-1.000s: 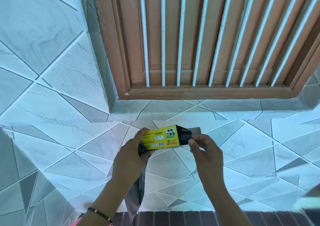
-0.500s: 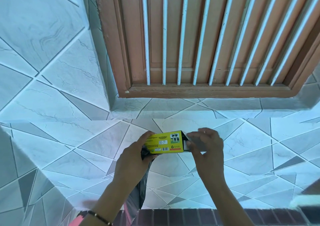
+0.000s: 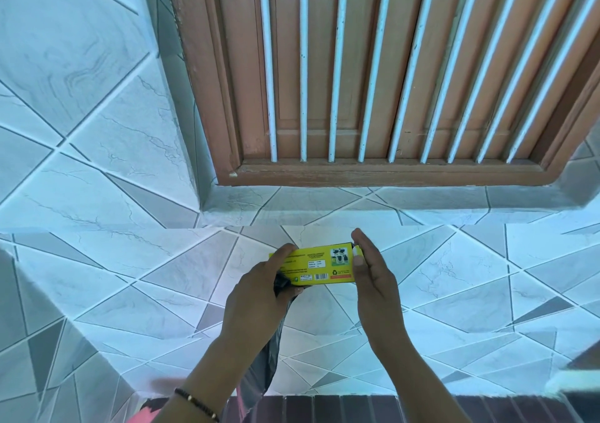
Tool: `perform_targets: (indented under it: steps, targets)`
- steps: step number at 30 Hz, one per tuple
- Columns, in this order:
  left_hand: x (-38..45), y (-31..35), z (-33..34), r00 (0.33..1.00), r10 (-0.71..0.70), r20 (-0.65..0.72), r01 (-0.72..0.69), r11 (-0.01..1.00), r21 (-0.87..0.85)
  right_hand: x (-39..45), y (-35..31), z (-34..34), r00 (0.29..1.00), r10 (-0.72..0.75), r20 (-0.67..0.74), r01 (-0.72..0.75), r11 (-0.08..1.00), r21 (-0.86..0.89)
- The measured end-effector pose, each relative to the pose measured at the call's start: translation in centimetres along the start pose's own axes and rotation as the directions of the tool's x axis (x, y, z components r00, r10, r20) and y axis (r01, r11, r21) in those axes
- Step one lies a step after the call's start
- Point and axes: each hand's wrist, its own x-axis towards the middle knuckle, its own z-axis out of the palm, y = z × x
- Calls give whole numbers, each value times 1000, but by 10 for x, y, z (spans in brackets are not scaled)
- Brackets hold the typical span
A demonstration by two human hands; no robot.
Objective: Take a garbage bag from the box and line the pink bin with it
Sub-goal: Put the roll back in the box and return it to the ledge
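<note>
A: So, what changed just now?

B: The right hand (image 3: 368,279) has closed the end flap of the yellow box (image 3: 319,265); a second ago the flap stood open. Now its straight fingers press flat on that end, at three o'clock of the box.

A: And the bag?

B: The left hand (image 3: 259,288) grips the box and the dark garbage bag (image 3: 261,367) together; the bag hangs toward six o'clock, outside the box.

A: What is inside the box?

B: I cannot tell. I judge the bag is taken; lining the pink bin (image 3: 143,417), at seven o'clock, remains.
</note>
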Motion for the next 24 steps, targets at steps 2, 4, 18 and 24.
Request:
perform_targets:
  steps: [2,4,18,24]
  targets:
    - [2,3,4,1000,3,-7,-4,1000,-16,3,-1,1,1000,5,-13,-5,1000,6]
    - [4,6,8,1000,4,-9,-4,1000,-27,6,-1,-1,999,32,11,-32,999,20]
    - [45,19,4,997,27,-74,-25,999,35,50,14,-17,909,119,399,-49,982,-182]
    - [98,17,-12,971,7,-238,-1,1000,22,110,4,-12,936,-22,352,134,945,-298]
